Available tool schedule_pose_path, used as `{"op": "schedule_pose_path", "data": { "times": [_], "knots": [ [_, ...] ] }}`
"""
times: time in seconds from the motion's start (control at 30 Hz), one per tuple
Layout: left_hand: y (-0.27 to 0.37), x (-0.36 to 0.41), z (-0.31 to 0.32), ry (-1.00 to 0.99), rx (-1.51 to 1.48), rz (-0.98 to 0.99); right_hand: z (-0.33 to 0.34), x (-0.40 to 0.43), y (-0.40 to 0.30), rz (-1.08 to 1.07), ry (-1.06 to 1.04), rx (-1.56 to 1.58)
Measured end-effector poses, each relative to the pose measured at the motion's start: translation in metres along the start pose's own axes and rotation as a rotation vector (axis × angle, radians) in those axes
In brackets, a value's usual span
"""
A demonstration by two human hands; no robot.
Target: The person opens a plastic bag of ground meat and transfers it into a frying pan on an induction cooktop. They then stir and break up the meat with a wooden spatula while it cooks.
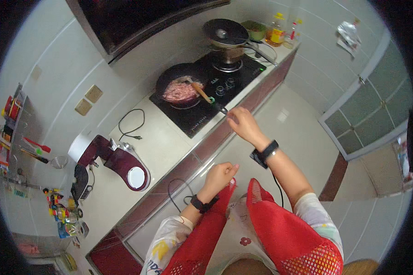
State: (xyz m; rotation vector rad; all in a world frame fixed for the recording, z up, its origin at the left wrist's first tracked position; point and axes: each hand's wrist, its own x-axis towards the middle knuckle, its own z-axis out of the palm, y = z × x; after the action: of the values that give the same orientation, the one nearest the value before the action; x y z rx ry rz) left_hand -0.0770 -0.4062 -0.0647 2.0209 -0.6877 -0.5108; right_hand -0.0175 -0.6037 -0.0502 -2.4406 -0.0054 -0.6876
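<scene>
My right hand [246, 125] is just beside the end of the black handle [221, 108] of a dark wok, its fingers loosely curled and slightly apart. Whether the fingertips touch that handle is hard to tell. Pinkish minced meat [180, 91] fills the bottom of the wok [163, 77], which sits on the near-left burner of a black glass gas hob [192, 120]. A spatula with a wooden handle [200, 91] leans in the meat and over the rim. Lower down, in front of my body, my left hand [220, 177] is curled closed, with nothing visible in it.
A lidded frying pan [223, 32] rests over a pot [229, 53] on the other burner. Oil bottles [276, 32] and a green bowl [256, 30] stand behind. Left on the counter [172, 137] are a maroon stand mixer [124, 165] and a power cord [130, 132]. A glazed door [368, 99] is right.
</scene>
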Motion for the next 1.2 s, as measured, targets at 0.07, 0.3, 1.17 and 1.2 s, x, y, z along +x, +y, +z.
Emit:
{"op": "schedule_pose_path", "data": {
  "times": [0.07, 0.3, 1.17, 1.2],
  "knots": [
    [-0.003, 0.007, -0.009, 0.015, -0.003, -0.063, 0.027, 0.042, 0.008, -0.019, -0.042, -0.079],
    [-0.037, 0.035, -0.013, 0.14, -0.176, -0.24, 0.107, 0.125, 0.04, 0.006, -0.289, -0.34],
    [-0.052, 0.245, 0.071, 0.717, -1.486, -0.427, 0.07, 0.269, 0.121, -0.723, -0.53, -0.156],
    [-0.053, 0.247, 0.072, 0.714, -1.48, -0.383, 0.07, 0.27, 0.123, -0.752, -0.543, -0.181]
  ]
}}
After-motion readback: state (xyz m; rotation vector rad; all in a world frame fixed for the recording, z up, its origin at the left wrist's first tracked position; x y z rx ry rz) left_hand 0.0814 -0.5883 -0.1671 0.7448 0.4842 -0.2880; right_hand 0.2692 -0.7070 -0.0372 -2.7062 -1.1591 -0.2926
